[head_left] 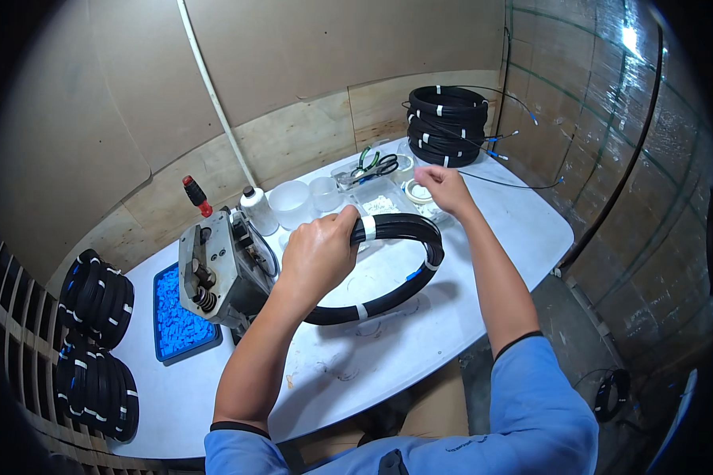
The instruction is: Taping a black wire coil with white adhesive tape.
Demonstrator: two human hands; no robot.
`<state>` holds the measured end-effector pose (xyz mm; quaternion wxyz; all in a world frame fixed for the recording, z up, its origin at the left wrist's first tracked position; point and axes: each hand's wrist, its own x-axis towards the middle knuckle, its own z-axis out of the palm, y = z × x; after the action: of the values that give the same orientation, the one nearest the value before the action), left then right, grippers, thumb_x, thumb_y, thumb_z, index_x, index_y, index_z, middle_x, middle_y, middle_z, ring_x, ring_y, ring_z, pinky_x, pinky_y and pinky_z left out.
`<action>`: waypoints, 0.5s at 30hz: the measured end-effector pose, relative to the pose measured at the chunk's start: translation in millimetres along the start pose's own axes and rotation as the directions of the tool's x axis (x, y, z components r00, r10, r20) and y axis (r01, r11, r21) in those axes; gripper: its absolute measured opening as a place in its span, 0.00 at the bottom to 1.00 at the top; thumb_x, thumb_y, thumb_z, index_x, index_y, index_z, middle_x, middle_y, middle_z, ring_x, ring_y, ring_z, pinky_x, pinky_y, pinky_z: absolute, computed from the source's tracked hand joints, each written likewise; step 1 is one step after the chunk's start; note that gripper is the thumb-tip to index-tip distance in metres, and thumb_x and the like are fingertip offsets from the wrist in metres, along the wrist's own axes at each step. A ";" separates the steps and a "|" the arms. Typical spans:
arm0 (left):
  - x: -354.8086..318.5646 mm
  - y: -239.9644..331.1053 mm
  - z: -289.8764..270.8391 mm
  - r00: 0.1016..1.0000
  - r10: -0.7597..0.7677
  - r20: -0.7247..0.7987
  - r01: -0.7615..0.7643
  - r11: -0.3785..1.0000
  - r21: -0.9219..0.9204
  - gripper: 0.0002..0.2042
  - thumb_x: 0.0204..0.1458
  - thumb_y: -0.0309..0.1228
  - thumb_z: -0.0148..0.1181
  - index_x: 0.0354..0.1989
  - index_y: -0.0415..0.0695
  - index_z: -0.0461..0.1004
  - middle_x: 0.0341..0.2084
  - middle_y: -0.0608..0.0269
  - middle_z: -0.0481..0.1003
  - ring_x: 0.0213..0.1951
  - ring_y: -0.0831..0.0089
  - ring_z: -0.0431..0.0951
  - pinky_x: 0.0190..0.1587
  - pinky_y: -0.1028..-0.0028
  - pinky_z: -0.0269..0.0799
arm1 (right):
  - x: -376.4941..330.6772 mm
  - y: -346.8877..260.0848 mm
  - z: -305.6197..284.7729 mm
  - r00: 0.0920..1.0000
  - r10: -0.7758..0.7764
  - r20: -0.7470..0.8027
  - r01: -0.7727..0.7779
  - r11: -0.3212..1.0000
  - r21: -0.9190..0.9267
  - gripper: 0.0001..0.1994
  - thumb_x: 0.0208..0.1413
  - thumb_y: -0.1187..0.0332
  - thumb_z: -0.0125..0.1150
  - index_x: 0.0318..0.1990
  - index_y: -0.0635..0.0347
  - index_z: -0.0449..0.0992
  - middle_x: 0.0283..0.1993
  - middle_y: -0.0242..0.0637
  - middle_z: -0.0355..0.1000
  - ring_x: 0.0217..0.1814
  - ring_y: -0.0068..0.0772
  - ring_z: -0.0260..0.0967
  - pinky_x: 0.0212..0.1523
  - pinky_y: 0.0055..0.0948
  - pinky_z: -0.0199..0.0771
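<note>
My left hand is closed around the upper left of a coil of black cable, which it holds tilted up over the table. Strips of white tape bind the coil at several places, and a small blue piece shows inside its right side. Farther right, my right hand reaches out beside a roll of white tape, its fingertips pinched together. Whatever those fingertips hold, if anything, is too small to make out. Behind the coil sits a clear tray with small white pieces in it.
A metal bench machine with a red-black handle stands left, beside a tray of blue pieces. Scissors, green-handled pliers, a white bottle and a round tub stand behind. Stacked coils rise back right; more coils lie left.
</note>
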<state>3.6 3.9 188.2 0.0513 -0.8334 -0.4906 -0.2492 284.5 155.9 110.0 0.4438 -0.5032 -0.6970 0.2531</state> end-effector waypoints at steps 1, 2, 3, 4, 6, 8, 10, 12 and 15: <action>3.1 0.2 -1.1 1.000 -0.003 0.011 0.003 1.000 0.003 0.09 0.49 0.27 0.59 0.38 0.41 0.69 0.26 0.48 0.77 0.30 0.44 0.78 0.33 0.51 0.73 | -10.9 -30.6 -5.1 0.996 0.042 0.081 -0.068 0.937 0.342 0.23 0.55 0.61 0.67 0.58 0.56 0.77 0.46 0.43 0.80 0.51 0.35 0.77 0.55 0.33 0.74; 8.0 -0.4 1.5 1.000 -0.001 0.017 0.001 1.000 -0.005 0.09 0.49 0.27 0.59 0.38 0.41 0.69 0.26 0.48 0.77 0.30 0.44 0.78 0.33 0.51 0.73 | -24.6 -49.8 -11.7 0.980 -0.083 0.178 0.005 0.918 0.397 0.24 0.55 0.61 0.68 0.59 0.56 0.76 0.46 0.41 0.79 0.50 0.33 0.76 0.54 0.32 0.73; 12.9 -0.8 3.2 1.000 0.015 0.023 -0.015 1.000 -0.007 0.10 0.48 0.27 0.62 0.38 0.41 0.70 0.26 0.48 0.78 0.31 0.45 0.79 0.33 0.52 0.73 | -41.1 -69.8 -17.3 0.941 -0.210 0.265 0.069 0.886 0.459 0.25 0.54 0.60 0.69 0.60 0.56 0.74 0.47 0.39 0.78 0.49 0.31 0.75 0.54 0.31 0.73; 13.9 -5.2 2.0 0.999 0.014 0.031 -0.014 1.000 0.004 0.11 0.47 0.28 0.64 0.38 0.41 0.71 0.27 0.48 0.78 0.31 0.45 0.79 0.34 0.53 0.73 | -54.1 -93.9 -11.4 0.901 -0.223 0.373 0.070 0.922 0.382 0.26 0.54 0.61 0.70 0.60 0.56 0.74 0.48 0.39 0.78 0.49 0.30 0.74 0.53 0.30 0.73; 18.9 -8.9 -2.2 0.997 0.075 0.029 -0.072 0.991 -0.115 0.14 0.45 0.29 0.67 0.39 0.41 0.72 0.26 0.48 0.78 0.30 0.47 0.79 0.34 0.56 0.74 | -76.6 -127.3 -3.0 0.874 -0.248 0.418 0.258 0.966 0.035 0.21 0.50 0.66 0.72 0.53 0.60 0.77 0.43 0.39 0.78 0.41 0.30 0.73 0.45 0.27 0.73; 22.4 -19.5 -7.9 0.991 0.128 0.036 -0.107 0.929 -0.355 0.22 0.39 0.35 0.74 0.43 0.41 0.76 0.27 0.50 0.80 0.31 0.51 0.81 0.36 0.61 0.75 | -78.6 -124.9 3.2 0.909 -0.173 0.378 0.217 0.973 -0.076 0.18 0.50 0.67 0.71 0.48 0.61 0.77 0.38 0.39 0.77 0.37 0.31 0.72 0.41 0.29 0.72; 17.9 -28.7 -12.9 0.995 0.077 0.065 -0.035 0.872 -0.489 0.25 0.39 0.37 0.76 0.46 0.42 0.76 0.28 0.52 0.80 0.32 0.59 0.81 0.38 0.65 0.75 | -81.7 -112.7 6.7 0.955 -0.188 0.228 0.225 0.962 -0.153 0.11 0.50 0.69 0.70 0.36 0.62 0.75 0.26 0.40 0.72 0.28 0.34 0.68 0.33 0.33 0.68; 3.1 -44.3 -15.3 0.991 -0.013 0.134 0.073 0.887 -0.455 0.25 0.38 0.38 0.78 0.43 0.41 0.75 0.27 0.57 0.78 0.30 0.67 0.78 0.36 0.68 0.73 | -84.1 -108.1 1.4 0.963 -0.191 0.191 0.222 0.962 -0.156 0.10 0.51 0.70 0.69 0.37 0.63 0.75 0.27 0.40 0.72 0.28 0.32 0.67 0.32 0.31 0.68; -31.6 -85.4 13.2 0.966 -0.114 0.230 0.201 0.894 -0.400 0.24 0.40 0.37 0.75 0.43 0.39 0.75 0.29 0.55 0.79 0.33 0.66 0.79 0.39 0.68 0.74 | -85.6 -92.7 -0.2 0.977 -0.177 0.121 0.194 0.971 -0.141 0.11 0.51 0.67 0.69 0.36 0.61 0.75 0.24 0.40 0.70 0.24 0.32 0.66 0.28 0.33 0.66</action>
<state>-76.1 27.1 148.4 -0.1995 -0.8031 -0.4940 -0.2669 249.0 42.7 153.1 0.3878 -0.4536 -0.7812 0.1834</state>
